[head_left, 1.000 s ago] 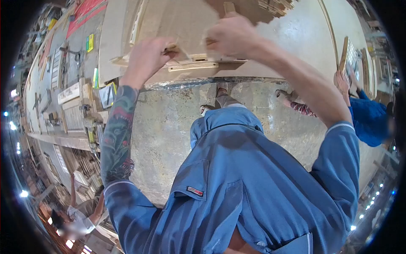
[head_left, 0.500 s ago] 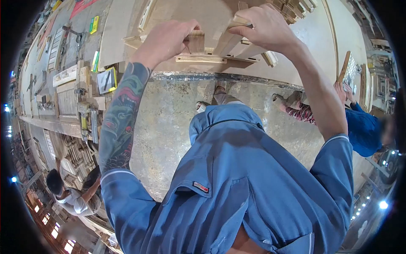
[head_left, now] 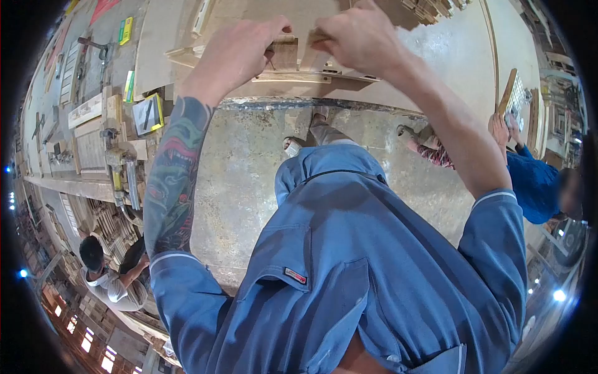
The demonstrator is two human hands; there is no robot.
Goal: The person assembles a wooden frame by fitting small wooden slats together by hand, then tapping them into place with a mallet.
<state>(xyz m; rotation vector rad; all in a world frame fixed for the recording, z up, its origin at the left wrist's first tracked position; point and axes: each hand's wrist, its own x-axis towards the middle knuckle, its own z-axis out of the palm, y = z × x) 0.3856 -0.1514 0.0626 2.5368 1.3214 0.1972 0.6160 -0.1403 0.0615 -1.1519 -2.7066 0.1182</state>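
At the top middle, my left hand (head_left: pixel 240 53) is closed at the edge of a flat brown wooden piece (head_left: pixel 285 56); its fingertips are partly hidden. Just to the right, my right hand (head_left: pixel 361 40) has its fingers curled around the upper end of another wooden piece (head_left: pixel 316 60). Most of that end is hidden by the hand. Below both pieces, a long pale wooden strip (head_left: pixel 299 77) lies near the bench's front edge. The two hands are a short gap apart.
Wooden pieces (head_left: pixel 436 11) are stacked at the top right of the bench (head_left: pixel 436 68). A clamp (head_left: pixel 103 50) and a yellow-edged pad (head_left: pixel 148 115) lie on the left. One person (head_left: pixel 112 274) is at lower left; another in blue (head_left: pixel 536 187) handles a panel at right.
My right hand has moved left, closer to my left hand, and its wooden piece has come along. My left hand has shifted slightly left and up in the view.
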